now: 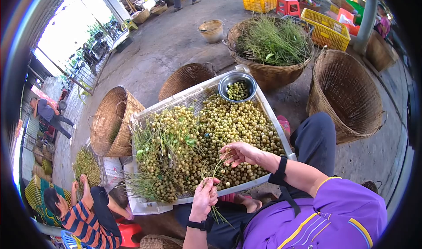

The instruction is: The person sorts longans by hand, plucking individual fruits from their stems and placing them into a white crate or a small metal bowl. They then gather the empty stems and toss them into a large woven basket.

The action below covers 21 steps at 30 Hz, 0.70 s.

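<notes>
My left hand (205, 197) is closed round thin green longan stems (217, 211), whose lower ends hang below the fist. The stems run up to my right hand (241, 154), where thumb and fingertips pinch at their upper end; any fruit between the fingertips is hidden. Both hands are over the front edge of a white plastic tray (270, 105). Loose longans (237, 121) cover its right side. On its left lies a heap of longan bunches (169, 152) still on stems and leaves. A metal bowl (223, 93) with small greenish longans rests at the far corner.
Wicker baskets stand round the tray: one heaped with stripped stems (272, 42), a large one at right (347, 95), two at left (116, 121) (187, 79). Farther off are a bucket (212, 31), yellow crates (259, 0) and a red stool (288, 5). A person in stripes (90, 220) sits at lower left.
</notes>
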Tool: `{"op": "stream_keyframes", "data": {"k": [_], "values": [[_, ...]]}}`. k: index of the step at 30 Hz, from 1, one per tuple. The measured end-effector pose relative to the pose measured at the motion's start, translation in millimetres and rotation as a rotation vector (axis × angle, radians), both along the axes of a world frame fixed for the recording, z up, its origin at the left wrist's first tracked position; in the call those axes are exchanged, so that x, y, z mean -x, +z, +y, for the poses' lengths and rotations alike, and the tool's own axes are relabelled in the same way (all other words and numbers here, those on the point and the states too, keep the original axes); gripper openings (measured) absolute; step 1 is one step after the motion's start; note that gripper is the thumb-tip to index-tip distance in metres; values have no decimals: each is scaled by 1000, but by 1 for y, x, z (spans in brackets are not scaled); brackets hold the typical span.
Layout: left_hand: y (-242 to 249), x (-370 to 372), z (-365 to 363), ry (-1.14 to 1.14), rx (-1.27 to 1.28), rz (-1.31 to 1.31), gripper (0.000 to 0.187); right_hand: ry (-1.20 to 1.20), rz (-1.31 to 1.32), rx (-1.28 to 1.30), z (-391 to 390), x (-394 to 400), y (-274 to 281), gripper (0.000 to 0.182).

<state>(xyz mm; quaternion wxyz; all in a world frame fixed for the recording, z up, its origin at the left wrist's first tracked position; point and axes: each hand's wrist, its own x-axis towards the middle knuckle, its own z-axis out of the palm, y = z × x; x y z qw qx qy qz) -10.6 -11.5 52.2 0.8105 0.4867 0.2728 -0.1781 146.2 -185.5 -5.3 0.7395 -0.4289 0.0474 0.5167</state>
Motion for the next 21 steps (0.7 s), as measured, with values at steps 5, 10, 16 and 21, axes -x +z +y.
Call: {"op": "stream_keyframes", "data": {"k": [5, 10, 16, 21], "values": [[-4, 2, 5, 51, 104, 18, 22, 65, -74, -71, -1, 11, -2, 30], [-11, 8, 11, 77, 174, 17, 24, -9, 111, -187, -3, 11, -15, 29], [-4, 14, 11, 53, 238, 31, 23, -30, 211, -167, -7, 2, -22, 18], [-8, 19, 13, 118, 308, 41, 22, -6, 84, -38, -9, 13, -11, 29]]}}
